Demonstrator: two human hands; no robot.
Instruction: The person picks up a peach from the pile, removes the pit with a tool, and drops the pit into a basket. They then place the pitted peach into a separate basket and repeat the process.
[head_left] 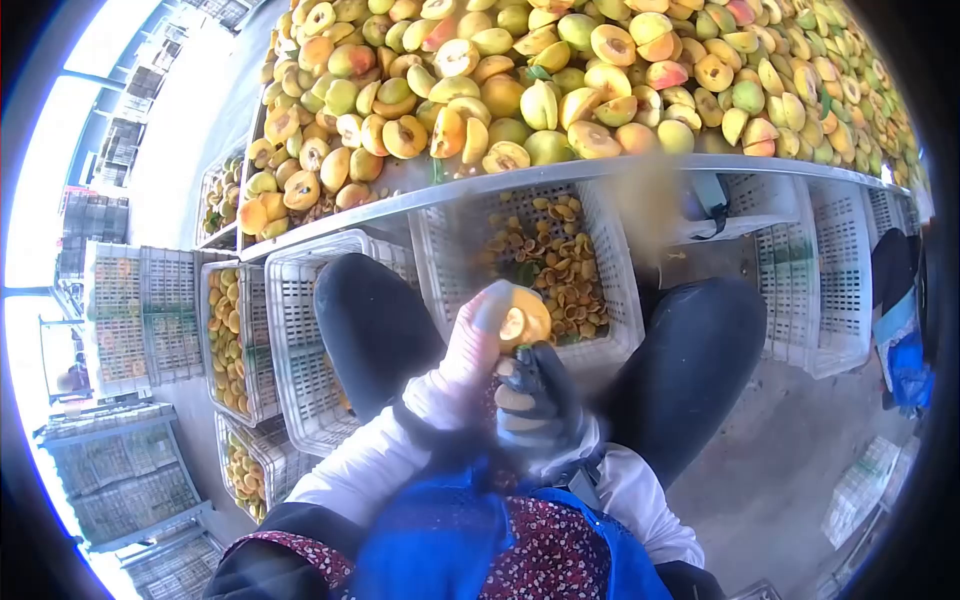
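Note:
My left hand (474, 345) is closed round a yellow-orange fruit half (530, 318), with its cut face and pit area showing. Close beside it, my right hand (538, 395), in a dark glove with pale finger covering, has its fingers curled just under the fruit. Whatever those fingers hold is too small and blurred to name. Both hands are above my lap, between my knees. Beyond them a white crate (622, 290) holds many brown-orange fruit pieces. Halved yellow and orange fruit (540, 105) lie heaped on a metal-edged table (400, 203).
White crates stand at the left, one (293, 350) beside my knee and another (262, 345) with fruit. More crates (840, 270) stand under the table at the right. A blurred brownish shape (648, 205) crosses the table edge. Part of another person (905, 340) shows at the far right.

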